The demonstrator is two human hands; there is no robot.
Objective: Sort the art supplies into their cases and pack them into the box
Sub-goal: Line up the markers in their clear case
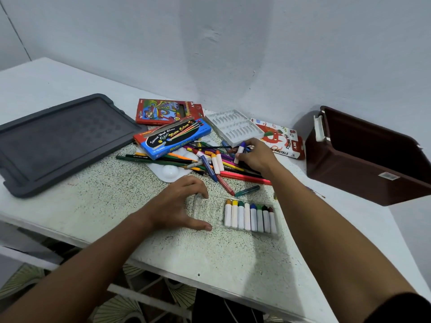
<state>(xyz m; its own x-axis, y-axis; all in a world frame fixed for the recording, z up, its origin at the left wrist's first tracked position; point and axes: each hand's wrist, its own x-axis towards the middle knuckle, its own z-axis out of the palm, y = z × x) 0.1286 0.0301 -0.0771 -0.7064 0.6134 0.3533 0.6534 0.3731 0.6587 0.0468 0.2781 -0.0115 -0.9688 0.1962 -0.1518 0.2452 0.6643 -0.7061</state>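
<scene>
A speckled white tabletop [121, 206] meets pale walls. The right hand [256, 157] pinches a paper-wrapped crayon [240, 151] above the pile — the left hand [177, 203], fingers spread, braces the clear plastic tray [207, 215].

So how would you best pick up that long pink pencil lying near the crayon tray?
Pinch the pink pencil at its bare right half from above, thumb and fingertip across its thin shaft. It lies flat on the table; its left end runs under the pile, beside the red crayon.
</scene>
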